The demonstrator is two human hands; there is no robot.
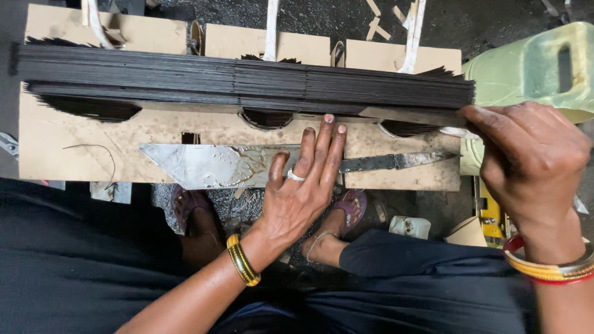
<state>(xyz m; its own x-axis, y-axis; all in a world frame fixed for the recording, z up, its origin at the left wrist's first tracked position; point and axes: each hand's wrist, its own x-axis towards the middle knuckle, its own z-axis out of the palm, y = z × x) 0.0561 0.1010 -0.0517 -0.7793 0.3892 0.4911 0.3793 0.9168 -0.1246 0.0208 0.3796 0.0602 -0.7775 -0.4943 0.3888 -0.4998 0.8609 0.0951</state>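
Note:
A long stack of thin black sheets [247, 80] lies across a wooden board [74, 142] with curved cut-outs. In front of the stack a broad metal blade [204, 166] rests flat on the board, its narrow dark tang [396, 161] pointing right. My left hand [297, 192] lies flat on the blade, fingers stretched toward the stack and fingertips touching the board just below it. My right hand [532, 161] is at the stack's right end, its fingers pinched on the tip of a grey strip [408, 115] under the stack.
White straps [271, 28] run up behind the stack. A pale green plastic piece [532, 68] stands at the right. Below the board are my feet in purple sandals [346, 207], a small white container [409, 227] and a yellow object [489, 216] on dark ground.

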